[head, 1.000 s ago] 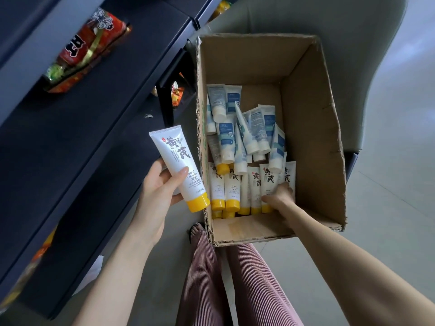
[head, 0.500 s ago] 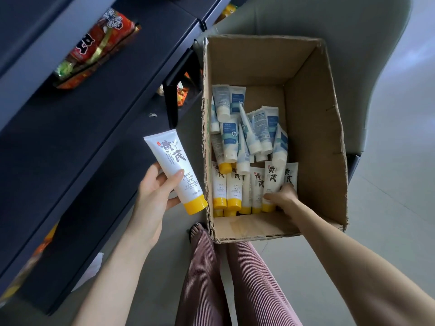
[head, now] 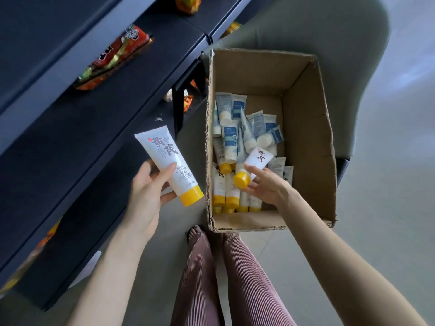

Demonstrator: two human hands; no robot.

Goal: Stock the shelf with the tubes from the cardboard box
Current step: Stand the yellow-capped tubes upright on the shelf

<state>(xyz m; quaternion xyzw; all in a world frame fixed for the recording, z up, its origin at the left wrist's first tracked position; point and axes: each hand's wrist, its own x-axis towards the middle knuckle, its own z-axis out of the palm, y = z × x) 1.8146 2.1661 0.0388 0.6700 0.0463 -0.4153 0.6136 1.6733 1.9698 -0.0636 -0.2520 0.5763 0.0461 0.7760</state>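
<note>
My left hand (head: 148, 196) holds a white tube with a yellow cap (head: 168, 164) between the dark shelf (head: 70, 147) and the cardboard box (head: 310, 147). Inside the box, my right hand (head: 268, 187) grips a second white tube with a yellow cap (head: 253, 165), lifted above the others with its cap toward me. Several white yellow-capped tubes (head: 226, 191) lie in a row at the box's near end. Several blue-and-white tubes (head: 237, 128) are piled behind them.
Red snack packets (head: 115, 57) lie on an upper shelf board, more packets (head: 186, 100) on a lower one. The box rests on a grey-green chair (head: 329, 36). My legs in striped trousers (head: 223, 278) stand just below the box, over a grey floor.
My right hand has picked a yellow-capped tube out of the row and raised it. The left hand keeps its tube in about the same place. The view has shifted closer.
</note>
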